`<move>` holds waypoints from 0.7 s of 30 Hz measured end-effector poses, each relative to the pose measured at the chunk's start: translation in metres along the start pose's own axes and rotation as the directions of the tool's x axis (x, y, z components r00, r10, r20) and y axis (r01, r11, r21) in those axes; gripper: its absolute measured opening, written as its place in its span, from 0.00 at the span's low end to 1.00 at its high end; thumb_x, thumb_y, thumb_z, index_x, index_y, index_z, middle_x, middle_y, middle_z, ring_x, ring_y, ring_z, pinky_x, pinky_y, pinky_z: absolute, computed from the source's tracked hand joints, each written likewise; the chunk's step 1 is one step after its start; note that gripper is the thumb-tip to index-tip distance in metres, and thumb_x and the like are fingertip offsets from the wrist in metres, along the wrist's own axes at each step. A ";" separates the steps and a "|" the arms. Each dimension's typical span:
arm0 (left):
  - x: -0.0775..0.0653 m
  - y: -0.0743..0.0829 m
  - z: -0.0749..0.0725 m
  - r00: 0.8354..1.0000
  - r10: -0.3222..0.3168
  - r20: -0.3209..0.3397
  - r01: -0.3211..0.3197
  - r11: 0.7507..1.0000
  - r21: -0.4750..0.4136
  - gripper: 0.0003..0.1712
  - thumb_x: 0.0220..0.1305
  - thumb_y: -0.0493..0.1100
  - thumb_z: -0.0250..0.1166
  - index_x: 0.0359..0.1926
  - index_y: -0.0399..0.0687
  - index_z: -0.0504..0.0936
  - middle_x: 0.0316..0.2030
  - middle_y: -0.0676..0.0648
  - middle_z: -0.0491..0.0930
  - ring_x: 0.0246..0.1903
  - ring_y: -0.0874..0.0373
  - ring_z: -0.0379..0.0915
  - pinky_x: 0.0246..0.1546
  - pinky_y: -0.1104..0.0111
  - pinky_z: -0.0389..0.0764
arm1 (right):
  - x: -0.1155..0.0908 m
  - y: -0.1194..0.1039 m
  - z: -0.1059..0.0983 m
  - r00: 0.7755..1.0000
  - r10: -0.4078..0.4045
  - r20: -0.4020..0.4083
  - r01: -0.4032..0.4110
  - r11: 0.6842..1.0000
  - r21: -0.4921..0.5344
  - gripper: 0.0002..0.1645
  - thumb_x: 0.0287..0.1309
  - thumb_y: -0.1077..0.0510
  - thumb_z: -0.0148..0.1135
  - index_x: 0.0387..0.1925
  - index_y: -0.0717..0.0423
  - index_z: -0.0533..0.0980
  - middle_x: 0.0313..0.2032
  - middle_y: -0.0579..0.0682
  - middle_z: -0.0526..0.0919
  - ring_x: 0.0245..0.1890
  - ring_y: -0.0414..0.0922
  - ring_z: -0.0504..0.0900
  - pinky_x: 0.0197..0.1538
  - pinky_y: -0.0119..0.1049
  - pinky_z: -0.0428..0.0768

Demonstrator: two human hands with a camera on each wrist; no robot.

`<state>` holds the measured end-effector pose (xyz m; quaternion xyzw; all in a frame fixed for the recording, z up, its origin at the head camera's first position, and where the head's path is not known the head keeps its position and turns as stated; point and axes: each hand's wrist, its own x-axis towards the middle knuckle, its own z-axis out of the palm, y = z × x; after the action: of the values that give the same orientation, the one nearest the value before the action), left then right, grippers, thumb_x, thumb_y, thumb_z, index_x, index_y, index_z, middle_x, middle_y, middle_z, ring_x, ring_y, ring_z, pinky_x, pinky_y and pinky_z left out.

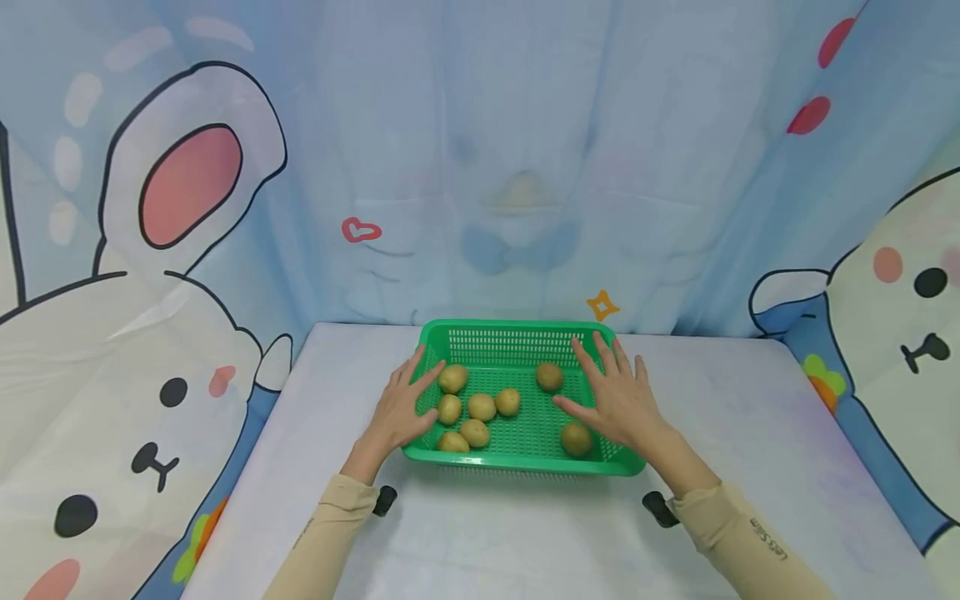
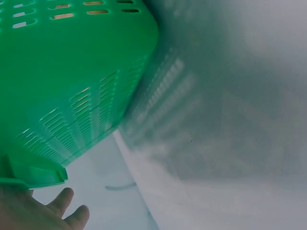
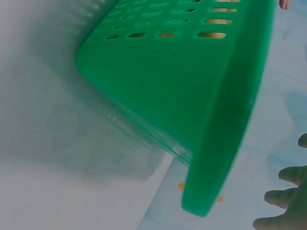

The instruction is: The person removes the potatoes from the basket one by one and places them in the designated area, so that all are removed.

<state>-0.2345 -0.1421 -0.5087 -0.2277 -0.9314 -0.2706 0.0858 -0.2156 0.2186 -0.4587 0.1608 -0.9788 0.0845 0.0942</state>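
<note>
A green plastic basket [image 1: 517, 463] with slotted walls stands on the table. Several small yellowish potatoes [image 1: 482, 407] lie loosely in its left half. Over on the right sit two darker brown round items, one toward the back [image 1: 550, 377] and one nearer the front [image 1: 577, 438]; they look like kiwis. My left hand [image 1: 397, 412] is at the left rim with fingers spread. Above the right end, my right hand [image 1: 621, 408] spreads its fingers too. Neither hand holds any of the contents. Both wrist views show the basket's outer walls; whether the hands touch the rim I cannot tell.
A white-covered table [image 1: 517, 542] carries the basket close to its back edge. Behind hangs a pale blue curtain [image 1: 517, 150] with cartoon prints, which also line both sides. Small black devices [image 1: 385, 501] show at both wrists.
</note>
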 end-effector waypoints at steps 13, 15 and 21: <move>-0.001 -0.003 0.004 0.996 -0.083 0.027 0.087 0.971 -0.222 0.46 0.49 0.33 0.56 0.74 0.52 0.64 0.78 0.44 0.43 0.72 0.34 0.45 0.58 0.35 0.64 | 0.021 0.016 -0.006 0.985 0.009 0.173 -0.093 0.869 0.486 0.49 0.70 0.36 0.48 0.78 0.58 0.44 0.75 0.68 0.43 0.71 0.70 0.50 0.62 0.72 0.56; -0.001 -0.004 0.005 0.996 -0.085 0.028 0.089 0.965 -0.246 0.46 0.48 0.32 0.56 0.74 0.51 0.65 0.78 0.44 0.44 0.73 0.35 0.44 0.60 0.35 0.62 | 0.026 0.019 -0.007 0.979 0.003 0.204 -0.123 0.807 0.578 0.47 0.71 0.37 0.46 0.78 0.58 0.44 0.75 0.67 0.44 0.72 0.69 0.48 0.64 0.71 0.55; 0.000 -0.005 0.006 0.997 -0.071 0.011 0.071 0.955 -0.290 0.47 0.44 0.31 0.55 0.72 0.48 0.66 0.77 0.42 0.45 0.74 0.38 0.43 0.63 0.36 0.58 | 0.039 0.026 -0.006 0.944 0.017 0.330 -0.263 0.642 0.720 0.47 0.72 0.34 0.39 0.78 0.58 0.43 0.75 0.67 0.44 0.72 0.69 0.49 0.65 0.68 0.58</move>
<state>-0.2370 -0.1427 -0.5163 -0.2044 -0.8893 -0.4070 0.0417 -0.2598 0.2327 -0.4484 0.1188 -0.8665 0.4660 -0.1342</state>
